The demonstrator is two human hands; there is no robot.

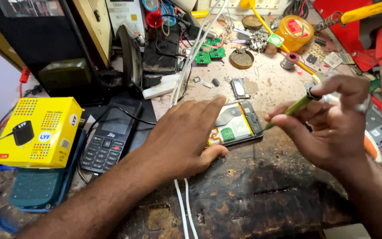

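Left hand (184,137): flat, fingers spread, pressing the opened phone (237,125) at frame centre.
Right hand (332,121): pinched around a green screwdriver (290,109), tip at the phone's right edge.

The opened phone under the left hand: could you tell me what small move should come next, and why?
Probably lower the tip of the green tool onto the opened phone. The left hand lies flat on the phone's left end and pins it to the bench, while the right hand holds the tool like a pen, its tip just off the phone's right edge.
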